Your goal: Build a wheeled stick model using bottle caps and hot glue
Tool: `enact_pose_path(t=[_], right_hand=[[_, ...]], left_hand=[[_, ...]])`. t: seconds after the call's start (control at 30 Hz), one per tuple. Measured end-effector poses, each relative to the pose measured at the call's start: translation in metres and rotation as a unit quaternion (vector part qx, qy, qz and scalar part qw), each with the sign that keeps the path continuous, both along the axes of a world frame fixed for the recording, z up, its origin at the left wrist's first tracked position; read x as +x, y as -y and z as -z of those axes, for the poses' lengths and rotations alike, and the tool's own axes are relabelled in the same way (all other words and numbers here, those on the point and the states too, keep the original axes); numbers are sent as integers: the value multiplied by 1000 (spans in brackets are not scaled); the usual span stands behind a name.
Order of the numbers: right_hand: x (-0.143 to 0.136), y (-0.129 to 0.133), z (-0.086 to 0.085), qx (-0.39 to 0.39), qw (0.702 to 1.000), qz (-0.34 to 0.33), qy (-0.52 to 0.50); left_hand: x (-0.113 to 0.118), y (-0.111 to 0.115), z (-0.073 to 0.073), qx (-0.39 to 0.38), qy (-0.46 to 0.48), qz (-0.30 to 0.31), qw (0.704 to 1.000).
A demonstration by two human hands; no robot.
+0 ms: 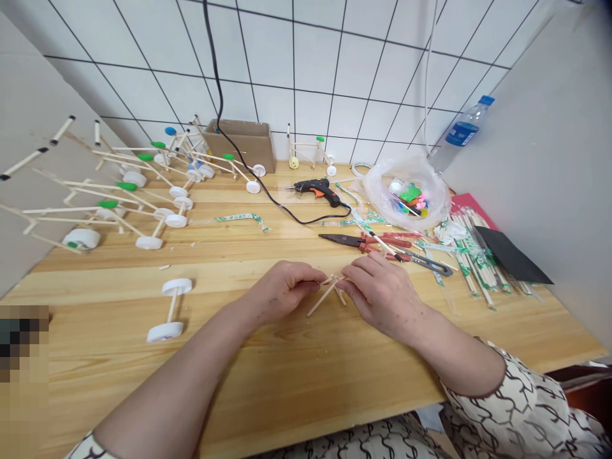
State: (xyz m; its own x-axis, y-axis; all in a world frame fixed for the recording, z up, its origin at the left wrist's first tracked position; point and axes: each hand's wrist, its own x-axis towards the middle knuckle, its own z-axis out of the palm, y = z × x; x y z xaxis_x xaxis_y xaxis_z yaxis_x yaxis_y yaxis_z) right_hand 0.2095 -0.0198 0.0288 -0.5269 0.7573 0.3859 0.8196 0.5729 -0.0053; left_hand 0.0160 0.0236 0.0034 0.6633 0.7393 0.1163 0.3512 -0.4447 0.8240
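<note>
A small frame of thin wooden sticks is between my hands near the middle of the table. My left hand is closed, pinching the frame's left side between thumb and fingertips. On the other side, my right hand is closed on the frame with thumb and fingers; part of the joint is hidden by the fingertips. A dark-tipped stick lies just beyond the right hand. Left of my left arm stands a pair of white bottle-cap wheels joined by a short stick.
Several stick-built model tricycles crowd the left side. At the back are a cardboard box and a black glue gun with its cord. Red-handled pliers, a plastic bag, wrapped chopsticks and a water bottle lie rightward.
</note>
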Motion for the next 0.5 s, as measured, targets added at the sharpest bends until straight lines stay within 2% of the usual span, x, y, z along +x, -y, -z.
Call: enact_pose_path(t=[0.5], right_hand=[[0,0,1,4,1000,1,-2]], left_hand=[[0,0,0,-6,5,0,1000]])
